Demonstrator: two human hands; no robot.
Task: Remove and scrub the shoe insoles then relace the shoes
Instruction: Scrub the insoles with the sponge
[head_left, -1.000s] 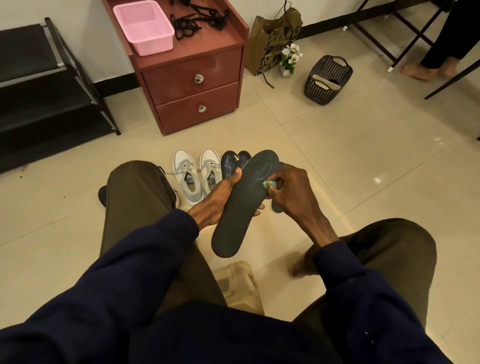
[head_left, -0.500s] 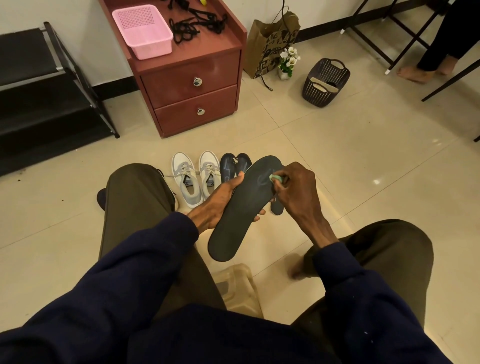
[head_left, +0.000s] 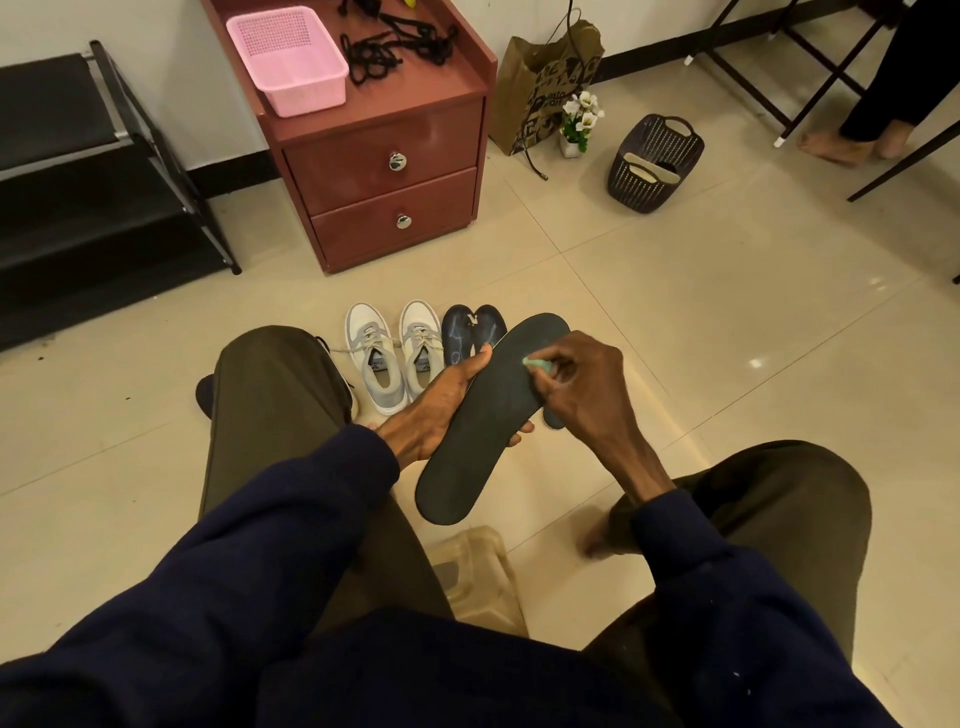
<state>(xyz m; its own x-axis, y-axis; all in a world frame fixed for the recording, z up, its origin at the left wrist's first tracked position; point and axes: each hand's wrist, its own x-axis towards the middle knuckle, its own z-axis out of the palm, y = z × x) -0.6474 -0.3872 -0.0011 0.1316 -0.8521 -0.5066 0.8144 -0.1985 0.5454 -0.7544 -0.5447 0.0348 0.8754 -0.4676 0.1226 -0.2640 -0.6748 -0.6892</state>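
So left hand grips the insole from below, toe end pointing away; right hand pinches the scrubber near that toe

Shoes on floor before cabinet, basket right

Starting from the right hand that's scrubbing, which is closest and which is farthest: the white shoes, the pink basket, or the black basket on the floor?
Measured from the right hand in the head view:
1. White shoes, on the floor just to its left, nearest.
2. Black basket, on the floor up and to the right, next.
3. Pink basket, on top of the red drawers at the far left, farthest.
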